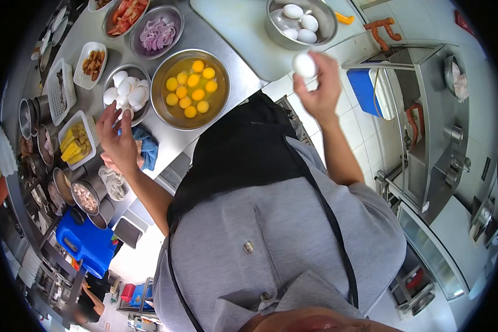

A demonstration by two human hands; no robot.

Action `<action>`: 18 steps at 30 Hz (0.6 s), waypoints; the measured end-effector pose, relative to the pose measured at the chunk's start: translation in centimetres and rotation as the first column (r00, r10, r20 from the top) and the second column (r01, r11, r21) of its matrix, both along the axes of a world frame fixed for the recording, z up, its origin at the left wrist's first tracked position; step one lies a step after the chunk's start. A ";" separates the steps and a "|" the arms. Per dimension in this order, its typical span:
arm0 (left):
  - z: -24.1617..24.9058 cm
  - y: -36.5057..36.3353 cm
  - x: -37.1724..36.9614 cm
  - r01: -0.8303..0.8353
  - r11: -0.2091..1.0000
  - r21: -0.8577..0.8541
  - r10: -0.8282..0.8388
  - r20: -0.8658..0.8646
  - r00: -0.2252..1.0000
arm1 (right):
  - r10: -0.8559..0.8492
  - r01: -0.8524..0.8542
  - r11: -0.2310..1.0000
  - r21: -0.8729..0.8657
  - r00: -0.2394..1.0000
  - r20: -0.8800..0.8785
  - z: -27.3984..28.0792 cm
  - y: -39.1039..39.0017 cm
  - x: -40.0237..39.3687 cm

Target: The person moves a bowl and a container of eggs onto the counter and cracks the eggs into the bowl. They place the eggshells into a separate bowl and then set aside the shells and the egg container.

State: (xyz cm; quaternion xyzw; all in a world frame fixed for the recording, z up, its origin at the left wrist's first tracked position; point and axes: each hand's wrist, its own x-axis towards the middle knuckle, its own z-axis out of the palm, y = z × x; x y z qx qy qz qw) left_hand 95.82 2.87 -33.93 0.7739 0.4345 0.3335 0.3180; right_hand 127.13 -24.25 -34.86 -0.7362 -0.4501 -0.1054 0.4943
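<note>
Your right hand (318,91) pinched a whole egg (304,65) in its fingertips while your left hand (118,138), fingers spread and empty, hovered by the shell bowl (127,91); a loose grip could have dropped it short of the yolk bowl (191,88).

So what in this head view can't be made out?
- Left hand: its fingertips reach the bowl of eggshells; whether they hold a shell cannot be told.
- Bowl of tomato slices: cut off by the top edge.
- Small pots at the counter's end: contents too small and warped by the lens.
</note>
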 end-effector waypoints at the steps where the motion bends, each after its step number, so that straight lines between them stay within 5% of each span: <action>1: 0.5 -0.2 0.8 0.000 1.000 -0.024 0.000 -0.011 1.000 | -0.048 0.048 0.998 -0.029 0.999 0.019 -2.4 -0.4 -0.8; 5: 0.4 -0.3 3.3 0.132 0.990 -0.044 -0.131 0.033 0.991 | -0.138 0.104 0.971 -0.214 0.979 -0.152 -9.4 -1.1 -1.9; 7: 0.9 -0.6 4.6 0.184 0.982 -0.034 -0.183 0.049 0.982 | -0.137 0.111 0.977 -0.183 0.981 -0.139 -8.8 -0.7 -2.0; 10: 1.3 -1.5 6.6 0.259 0.964 -0.056 -0.254 0.088 0.963 | -0.083 0.038 0.990 -0.133 0.931 -0.356 -4.5 0.7 -2.7; 11: 1.0 -1.9 7.3 0.330 0.941 -0.075 -0.326 0.065 0.943 | 0.141 -0.095 0.990 0.104 0.646 -0.750 -3.7 1.4 -3.0; 12: 0.9 -2.6 7.9 0.395 0.914 -0.095 -0.393 0.041 0.919 | 0.380 -0.102 0.925 0.367 0.189 -0.906 -2.8 2.1 -3.1; 16: 2.3 -6.0 11.3 0.611 0.770 -0.184 -0.560 0.264 0.785 | 0.443 -0.368 0.811 0.455 -0.121 -0.888 -1.2 5.5 -3.2; 18: 2.7 -6.4 11.7 0.639 0.746 -0.190 -0.598 0.233 0.767 | 0.392 -0.480 0.798 0.364 -0.046 -0.919 -0.6 7.4 -4.1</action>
